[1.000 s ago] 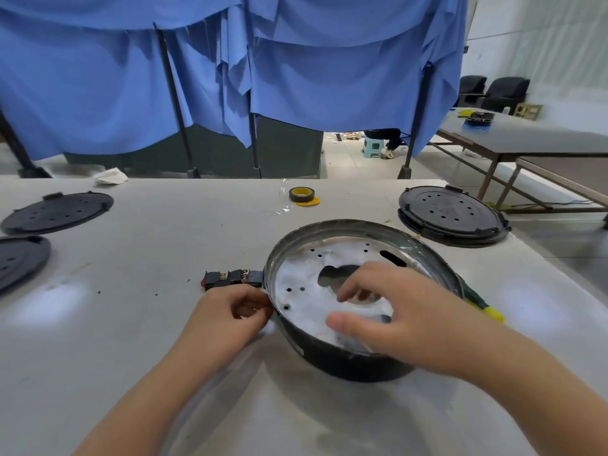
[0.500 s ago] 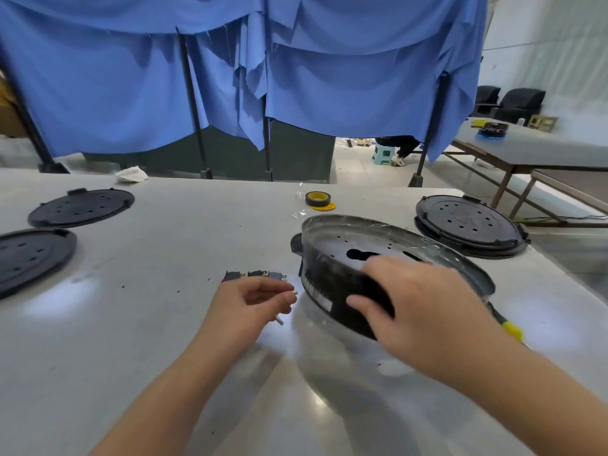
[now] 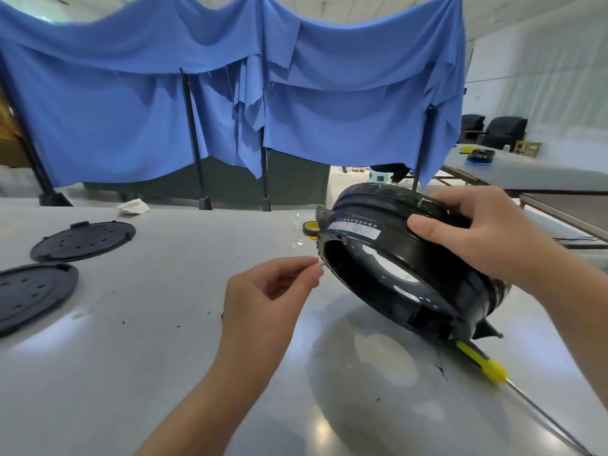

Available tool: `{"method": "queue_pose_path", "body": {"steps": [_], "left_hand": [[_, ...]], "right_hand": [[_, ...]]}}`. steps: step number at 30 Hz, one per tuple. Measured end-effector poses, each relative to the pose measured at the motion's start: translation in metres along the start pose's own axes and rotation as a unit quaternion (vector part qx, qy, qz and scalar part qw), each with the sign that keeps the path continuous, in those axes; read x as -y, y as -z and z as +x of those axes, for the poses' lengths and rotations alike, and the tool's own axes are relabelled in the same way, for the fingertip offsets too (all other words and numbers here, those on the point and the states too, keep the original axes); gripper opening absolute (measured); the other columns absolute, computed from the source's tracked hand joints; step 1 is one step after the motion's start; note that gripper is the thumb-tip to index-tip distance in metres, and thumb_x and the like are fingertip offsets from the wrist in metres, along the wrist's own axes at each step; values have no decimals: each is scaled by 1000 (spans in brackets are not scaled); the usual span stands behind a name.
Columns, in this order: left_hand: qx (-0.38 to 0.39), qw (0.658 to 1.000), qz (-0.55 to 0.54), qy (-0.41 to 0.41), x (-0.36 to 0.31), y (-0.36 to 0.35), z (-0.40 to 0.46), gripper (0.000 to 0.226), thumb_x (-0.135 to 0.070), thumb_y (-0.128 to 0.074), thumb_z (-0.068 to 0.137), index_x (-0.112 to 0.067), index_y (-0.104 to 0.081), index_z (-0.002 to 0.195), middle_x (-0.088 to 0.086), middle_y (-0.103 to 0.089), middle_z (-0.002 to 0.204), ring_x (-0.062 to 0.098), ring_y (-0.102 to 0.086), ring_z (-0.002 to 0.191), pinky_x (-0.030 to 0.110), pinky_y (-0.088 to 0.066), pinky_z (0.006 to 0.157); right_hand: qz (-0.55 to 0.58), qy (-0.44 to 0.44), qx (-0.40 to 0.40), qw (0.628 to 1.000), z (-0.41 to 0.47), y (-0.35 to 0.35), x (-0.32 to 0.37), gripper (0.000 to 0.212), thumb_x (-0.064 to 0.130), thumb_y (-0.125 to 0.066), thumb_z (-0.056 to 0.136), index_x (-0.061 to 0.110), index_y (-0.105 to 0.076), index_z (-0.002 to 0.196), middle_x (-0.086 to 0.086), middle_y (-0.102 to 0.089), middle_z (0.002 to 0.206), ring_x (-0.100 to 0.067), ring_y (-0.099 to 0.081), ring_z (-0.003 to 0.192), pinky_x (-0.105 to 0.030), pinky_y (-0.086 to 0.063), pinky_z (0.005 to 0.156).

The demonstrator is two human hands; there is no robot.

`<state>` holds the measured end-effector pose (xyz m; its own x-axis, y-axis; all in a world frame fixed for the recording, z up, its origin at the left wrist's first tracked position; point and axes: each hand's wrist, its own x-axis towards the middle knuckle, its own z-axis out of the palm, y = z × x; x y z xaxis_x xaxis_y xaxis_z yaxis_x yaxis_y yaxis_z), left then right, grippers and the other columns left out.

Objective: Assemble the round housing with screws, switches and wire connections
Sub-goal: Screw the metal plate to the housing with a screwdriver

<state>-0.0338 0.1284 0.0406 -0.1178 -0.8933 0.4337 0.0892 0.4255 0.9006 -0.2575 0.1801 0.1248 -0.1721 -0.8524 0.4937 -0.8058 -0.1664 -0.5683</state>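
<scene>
Blue cloth sheets (image 3: 164, 103) hung over dark stands behind a long grey worktable (image 3: 148, 340). At the table's left lay two flat black round perforated covers (image 3: 82, 240), one behind the other (image 3: 31, 294), with a crumpled white rag (image 3: 133, 206) beyond them near the far edge. Toward the middle, the person's left hand (image 3: 266, 301) hovered above the tabletop, its thumb and forefinger pressed together on a small pale screw-like piece (image 3: 320, 264), held just beside the housing's lower rim; the other fingers curled loosely. One roll of black tape with a yellow core (image 3: 310, 229) sat on the table behind the housing. The black round plastic housing (image 3: 404, 258) was lifted off the table and tilted, its open side facing left and down toward the camera. One white rectangular label (image 3: 355, 228) on its outer wall carried small printed lines and red marks, too blurred to read. The right hand (image 3: 477, 232) gripped the housing's upper side, thumb across the wall, fingers wrapped over the top edge. Below the housing lay one screwdriver with a yellow handle and a long metal shaft (image 3: 490, 368). Far right, a second table (image 3: 543, 176) and two dark armchairs (image 3: 493, 130) stood.
</scene>
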Motion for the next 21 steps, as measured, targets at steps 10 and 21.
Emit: {"method": "queue_pose_path", "body": {"steps": [10,21], "left_hand": [[-48,965,129,-221,-25,-26,12,12,-10,-72,84,-20,-76,90,-21,-70,84,-1,-66,77,4,-44,72],[-58,954,156,-251,-22,-24,6,11,-13,-70,85,-20,-75,92,-22,-68,87,-7,-63,83,2,-44,76]], "right_hand": [[162,-35,20,986,-6,20,4,39,57,-66,58,32,-73,87,6,-74,79,-11,-72,71,-28,-50,69],[219,-34,65,973,-15,21,4,36,51,-67,60,27,-74,86,-1,-75,82,-19,-73,73,-19,-53,59]]}}
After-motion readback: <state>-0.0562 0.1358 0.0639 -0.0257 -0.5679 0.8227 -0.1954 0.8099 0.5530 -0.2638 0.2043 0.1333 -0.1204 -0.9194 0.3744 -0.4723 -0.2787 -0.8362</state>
